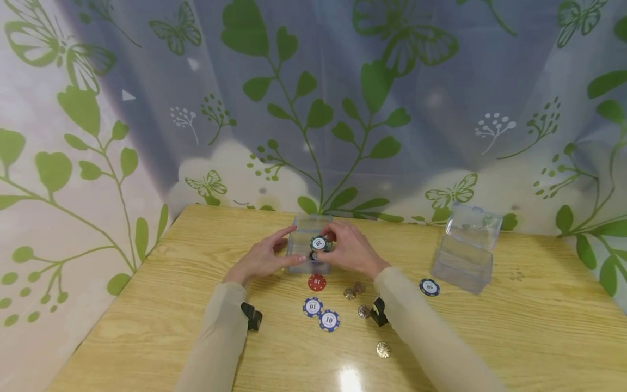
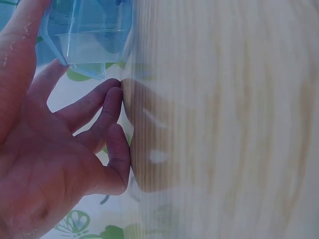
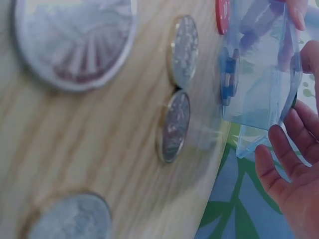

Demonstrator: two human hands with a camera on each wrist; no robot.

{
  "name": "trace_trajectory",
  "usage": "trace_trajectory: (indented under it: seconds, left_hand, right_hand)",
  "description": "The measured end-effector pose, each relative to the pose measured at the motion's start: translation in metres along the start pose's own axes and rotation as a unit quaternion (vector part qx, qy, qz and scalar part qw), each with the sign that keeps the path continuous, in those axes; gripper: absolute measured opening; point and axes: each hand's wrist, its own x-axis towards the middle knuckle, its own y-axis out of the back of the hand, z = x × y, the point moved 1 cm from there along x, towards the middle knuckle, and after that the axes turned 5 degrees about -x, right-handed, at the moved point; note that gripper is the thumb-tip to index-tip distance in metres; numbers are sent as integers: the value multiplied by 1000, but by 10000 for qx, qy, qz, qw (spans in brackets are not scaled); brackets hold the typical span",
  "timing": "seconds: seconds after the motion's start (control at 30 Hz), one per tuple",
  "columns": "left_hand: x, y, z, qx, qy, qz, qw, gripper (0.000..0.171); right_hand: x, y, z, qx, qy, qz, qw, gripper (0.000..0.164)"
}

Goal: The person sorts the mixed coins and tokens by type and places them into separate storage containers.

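Observation:
Before me a clear plastic box [image 1: 299, 251] stands with its lid tipped back. My right hand [image 1: 355, 249] pinches a dark green poker chip [image 1: 319, 243] marked 20 above this box. Just below that chip, a dark round piece [image 1: 313, 256] shows partly by the thumb; whether it is held or lies inside, I cannot tell. My left hand [image 1: 264, 257] rests at the left side of the box, thumb along the front and index finger reaching to the back. In the left wrist view its other fingers [image 2: 110, 109] are loosely bent, holding nothing.
A red chip [image 1: 317, 282] lies before the box, with two blue chips [image 1: 312, 307] nearer. Several metallic coins [image 1: 383, 349] lie by my right forearm. Rightward are a blue 50 chip [image 1: 429, 287] and a second open clear box [image 1: 462, 264]. A patterned curtain [image 1: 313, 109] hangs behind.

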Motion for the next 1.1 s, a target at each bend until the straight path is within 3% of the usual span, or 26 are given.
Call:
trace_trajectory:
  seconds: [0.57,0.93,1.1]
  left_hand:
    - [-2,2,5,-108,83,-45,9999,89]
    - [-4,3,9,749,-19,-69,9972,88]
    - [-5,3,10,714,-46,-86,9974,89]
  right_hand:
    - [-1,-4,2,52,-41,50,10000,36]
    - [-2,-4,2,103,-74,27,9999,36]
    - [-3,-5,3,188,-78,32,9998,36]
